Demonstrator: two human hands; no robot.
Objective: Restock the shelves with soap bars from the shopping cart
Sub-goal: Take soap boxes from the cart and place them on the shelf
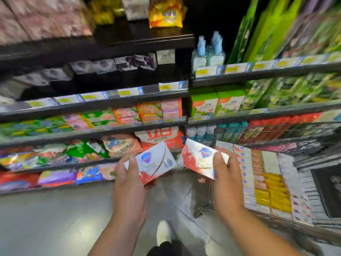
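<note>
Hands [129, 182] [223, 180] grip glossy rectangular soap boxes [156, 161] [197, 159].

Lit brightly from above, with a soft sheen on the floor [46, 218]. Smeared by motion blur across the shelves [92, 106], worst toward the upper corners, and bowed by wide-angle distortion at the edges. Sharpest at centre, with white glare on the soap box at centre left [156, 161] and the soap box at centre right [197, 159].
</note>
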